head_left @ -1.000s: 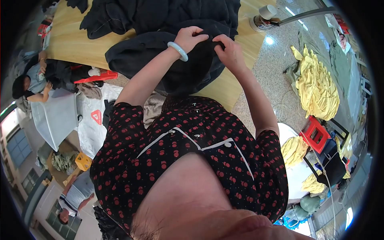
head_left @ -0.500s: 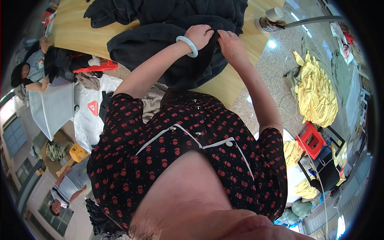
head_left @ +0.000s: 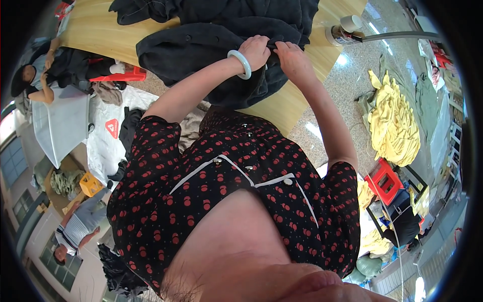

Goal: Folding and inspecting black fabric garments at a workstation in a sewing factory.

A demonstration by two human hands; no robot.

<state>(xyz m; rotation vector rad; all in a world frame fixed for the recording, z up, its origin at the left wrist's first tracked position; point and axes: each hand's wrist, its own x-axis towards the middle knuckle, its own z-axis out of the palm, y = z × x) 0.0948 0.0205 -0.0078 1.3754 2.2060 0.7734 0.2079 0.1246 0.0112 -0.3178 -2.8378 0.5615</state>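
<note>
A black buttoned garment [head_left: 176, 65] lies bunched on the wooden table [head_left: 90, 34] before me. My left hand [head_left: 255, 52], with a pale bangle [head_left: 243, 63] on its wrist, is closed on the cloth near its right side. Close beside it, my right hand [head_left: 293, 58] pinches the same cloth between thumb and fingers. The two hands are a small gap apart. More dark clothing [head_left: 241, 11] is heaped just beyond. Part of the garment hangs over the near table edge. The fingertips are partly hidden in the folds.
At the table's right edge stand a jar [head_left: 339, 35] and a white cup [head_left: 350, 23]. Yellow cloth [head_left: 395, 121] is piled on the floor at right, near a red stool [head_left: 385, 180]. A clear plastic bin [head_left: 60, 118] stands at left by a seated person [head_left: 37, 80].
The hands stay close together on the garment, shifted slightly. Its near part has been folded a little, and a pale spot shows below my left hand. The seated person's arms have moved.
</note>
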